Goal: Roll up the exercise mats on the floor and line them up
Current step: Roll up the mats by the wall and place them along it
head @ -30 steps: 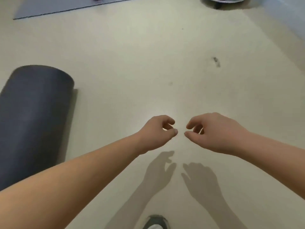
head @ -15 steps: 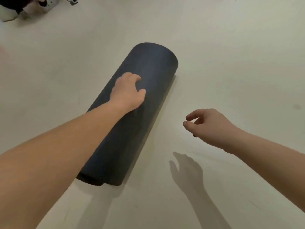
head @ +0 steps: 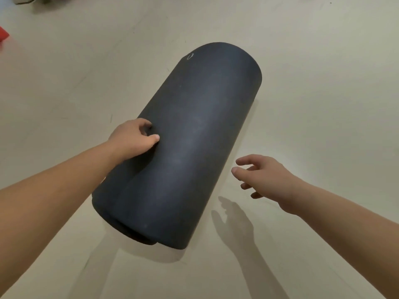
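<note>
One dark grey rolled foam mat (head: 194, 137), now pinched at its outer layer by left hand (head: 131, 139); right hand (head: 263, 175) newly spread, empty, just beside. Probably readying for lining up.

a dark rolled exercise mat (head: 194, 137) lies slantwise on the pale floor (head: 323, 126), with its open near end at lower left and its far end at upper right. a small eyelet (head: 190, 56) sits near the far end. the left hand (head: 131, 139) grips the roll's left side, fingers curled, thumb on top, denting the outer layer. the right hand (head: 265, 178) hovers just beside the right flank, fingers loosely spread, touching nothing. a red object (head: 3, 36) shows at the left edge.
</note>
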`<state>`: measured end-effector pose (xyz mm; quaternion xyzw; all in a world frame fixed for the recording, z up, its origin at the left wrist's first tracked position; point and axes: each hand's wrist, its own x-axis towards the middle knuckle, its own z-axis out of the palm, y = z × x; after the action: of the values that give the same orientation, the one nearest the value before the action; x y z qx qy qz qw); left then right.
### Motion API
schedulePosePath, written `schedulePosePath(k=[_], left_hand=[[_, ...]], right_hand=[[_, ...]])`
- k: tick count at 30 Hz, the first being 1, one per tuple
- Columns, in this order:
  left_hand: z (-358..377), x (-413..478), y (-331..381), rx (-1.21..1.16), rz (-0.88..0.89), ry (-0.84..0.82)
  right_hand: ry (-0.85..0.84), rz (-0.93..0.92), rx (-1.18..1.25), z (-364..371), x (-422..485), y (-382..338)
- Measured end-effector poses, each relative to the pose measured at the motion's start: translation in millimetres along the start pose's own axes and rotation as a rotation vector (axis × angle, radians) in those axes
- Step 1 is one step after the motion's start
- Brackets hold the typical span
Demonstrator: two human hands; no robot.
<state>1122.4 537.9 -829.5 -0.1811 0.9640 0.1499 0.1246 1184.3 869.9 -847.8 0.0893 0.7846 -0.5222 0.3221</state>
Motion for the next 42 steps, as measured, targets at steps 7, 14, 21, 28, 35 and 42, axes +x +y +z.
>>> schedulePosePath(k=[7, 14, 21, 28, 35, 42], left_hand=[[2.8, -17.1, -2.8, -0.290, -0.127, -0.297], [16.0, -58.6, 10.9, -0.454, -0.045, -0.320], [35.1, -82.9, 40.8, -0.716, 0.003, -0.443], [72.6, -119.3, 132.1, -0.719, 0.275, -0.497], [90.0, -130.9, 194.3, -0.535, 0.276, -0.402], [116.5, -133.8, 179.1, -0.447, -0.096, -0.626]], right_hand=[[-0.035, 0.013, 0.020, 16.3, -9.3, -0.8], [0.090, 0.082, 0.223, 19.8, -22.3, 8.0], [0.117, 0.193, 0.300, -8.9, -38.7, 40.2], [0.522, -0.017, 0.240, -49.9, -55.3, 61.5], [0.626, 0.006, 0.185, -101.5, -80.1, 75.8], [0.547, 0.097, -0.290, -131.7, -90.2, 59.1]])
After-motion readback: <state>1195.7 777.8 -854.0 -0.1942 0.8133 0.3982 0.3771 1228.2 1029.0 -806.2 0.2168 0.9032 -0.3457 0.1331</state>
